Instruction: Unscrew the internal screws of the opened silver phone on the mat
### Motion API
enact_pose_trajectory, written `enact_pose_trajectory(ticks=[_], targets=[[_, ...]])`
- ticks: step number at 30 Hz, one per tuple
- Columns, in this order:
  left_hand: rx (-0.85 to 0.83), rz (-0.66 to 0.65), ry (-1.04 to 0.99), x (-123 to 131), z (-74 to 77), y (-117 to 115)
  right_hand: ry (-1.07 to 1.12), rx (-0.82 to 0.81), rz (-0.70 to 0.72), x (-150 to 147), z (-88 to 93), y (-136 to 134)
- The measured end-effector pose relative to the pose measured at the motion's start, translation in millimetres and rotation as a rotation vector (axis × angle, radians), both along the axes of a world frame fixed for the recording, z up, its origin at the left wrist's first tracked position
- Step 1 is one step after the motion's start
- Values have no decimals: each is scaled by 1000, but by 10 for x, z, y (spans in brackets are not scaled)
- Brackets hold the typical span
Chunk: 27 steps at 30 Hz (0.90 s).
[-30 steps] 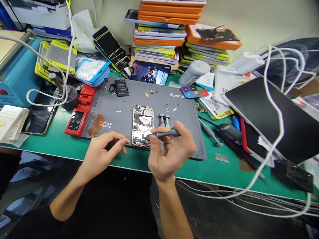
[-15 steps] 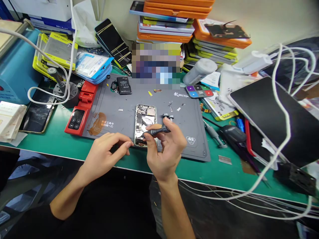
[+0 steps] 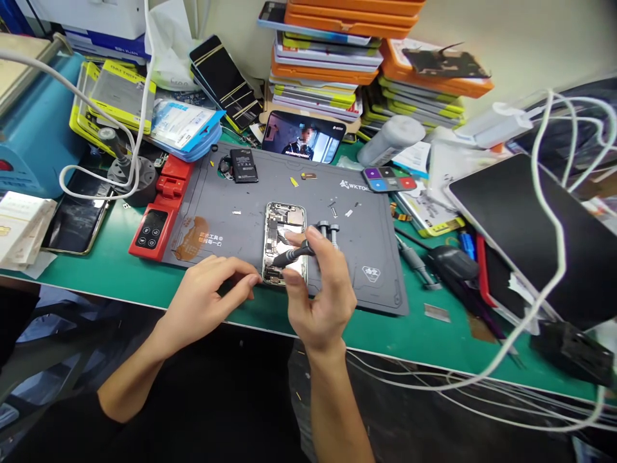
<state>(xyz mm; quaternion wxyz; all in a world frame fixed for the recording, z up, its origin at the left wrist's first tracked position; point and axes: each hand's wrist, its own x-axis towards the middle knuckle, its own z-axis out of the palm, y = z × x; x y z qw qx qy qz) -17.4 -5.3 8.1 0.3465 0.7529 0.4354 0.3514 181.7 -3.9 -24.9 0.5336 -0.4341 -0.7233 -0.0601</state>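
Observation:
An opened smartphone [image 3: 271, 235] lies on the grey work mat [image 3: 226, 251], its inner parts showing. My right hand [image 3: 324, 292] is closed around a dark screwdriver [image 3: 292, 255], which slants down to the left over the phone's lower part. The fingers partly cover the phone's right side, and the tip is too small to make out. My left hand [image 3: 212, 296] is curled, thumb and forefinger close together at the phone's lower left corner. Whether anything is pinched there cannot be seen. Behind my right fingers are two grey-capped tools [image 3: 334, 230], partly hidden.
A black battery [image 3: 244, 166] and small loose parts lie on the mat. At its left edge is a red device [image 3: 153, 231]. A phone with a lit screen [image 3: 303, 138] leans at the back. To the right lie a black computer mouse [image 3: 453, 262] and a white cable [image 3: 559, 225].
The screwdriver and my right fingers have shifted slightly, with the handle now tilted more over the phone's lower part. My left hand stays at the corner. The whole view has moved a little.

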Motion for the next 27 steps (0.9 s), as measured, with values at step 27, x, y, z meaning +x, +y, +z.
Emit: enact_pose_trajectory(ticks=[27], targets=[[418,222,832,-129,229,704,104,31,-3,-38,72,2]])
